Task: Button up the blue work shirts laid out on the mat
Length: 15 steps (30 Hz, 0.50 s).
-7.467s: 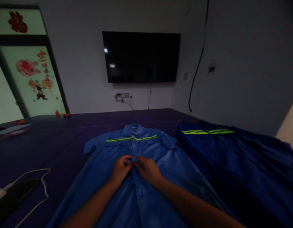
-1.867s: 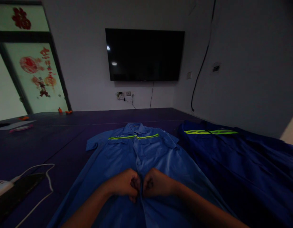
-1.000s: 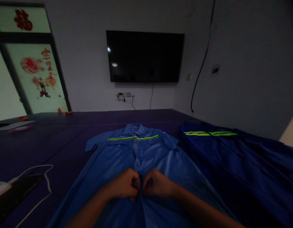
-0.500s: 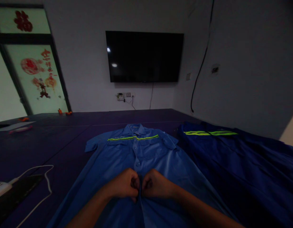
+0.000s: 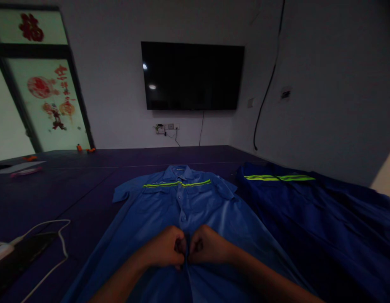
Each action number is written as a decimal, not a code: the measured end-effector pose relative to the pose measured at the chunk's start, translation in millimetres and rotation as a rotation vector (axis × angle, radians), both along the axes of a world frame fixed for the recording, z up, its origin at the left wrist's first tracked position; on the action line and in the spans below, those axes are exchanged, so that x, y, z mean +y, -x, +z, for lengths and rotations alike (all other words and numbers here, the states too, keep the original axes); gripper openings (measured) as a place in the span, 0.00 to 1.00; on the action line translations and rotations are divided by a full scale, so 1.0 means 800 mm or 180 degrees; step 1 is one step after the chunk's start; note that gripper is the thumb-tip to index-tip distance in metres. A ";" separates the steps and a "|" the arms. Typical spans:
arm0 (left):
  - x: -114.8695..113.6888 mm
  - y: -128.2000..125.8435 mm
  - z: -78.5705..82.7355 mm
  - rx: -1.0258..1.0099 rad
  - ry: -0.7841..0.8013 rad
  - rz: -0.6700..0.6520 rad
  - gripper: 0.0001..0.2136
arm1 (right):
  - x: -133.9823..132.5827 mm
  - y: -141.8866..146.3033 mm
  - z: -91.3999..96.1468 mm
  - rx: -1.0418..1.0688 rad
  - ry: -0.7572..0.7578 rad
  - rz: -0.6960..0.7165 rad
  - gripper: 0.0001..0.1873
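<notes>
A blue short-sleeved shirt with a yellow-green stripe across its chest lies face up, collar pointing away from me. My left hand and my right hand meet at its front opening, below the lowest button in sight. Both have their fingers closed in a pinch on the front edges of the shirt. Fabric rises slightly between them. Whether a button sits between the fingertips is hidden.
A darker blue garment with a bright stripe lies to the right. At the left are a white cable, a white power strip and a dark flat object. A television hangs on the far wall.
Hardly anything differs. Both hands stay at the same spot on the shirt front, with only a tiny shift of the fingers.
</notes>
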State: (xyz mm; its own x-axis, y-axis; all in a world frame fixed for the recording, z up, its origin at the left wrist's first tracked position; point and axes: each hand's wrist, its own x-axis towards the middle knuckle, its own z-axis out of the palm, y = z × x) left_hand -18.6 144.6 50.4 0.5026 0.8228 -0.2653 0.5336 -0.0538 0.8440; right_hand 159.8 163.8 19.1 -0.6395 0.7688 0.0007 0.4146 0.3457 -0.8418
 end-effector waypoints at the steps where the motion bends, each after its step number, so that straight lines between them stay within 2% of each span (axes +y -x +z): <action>1: 0.000 0.001 -0.001 -0.0015 0.0003 -0.0003 0.08 | 0.000 0.000 0.000 0.0013 0.0020 0.0001 0.05; 8: 0.002 0.005 -0.010 -0.0266 -0.0008 -0.0073 0.09 | 0.000 -0.001 0.000 0.0121 0.0008 0.0125 0.08; 15: 0.005 0.003 -0.010 -0.0218 0.0190 -0.0090 0.08 | -0.003 -0.001 0.003 0.0063 -0.0110 0.0145 0.07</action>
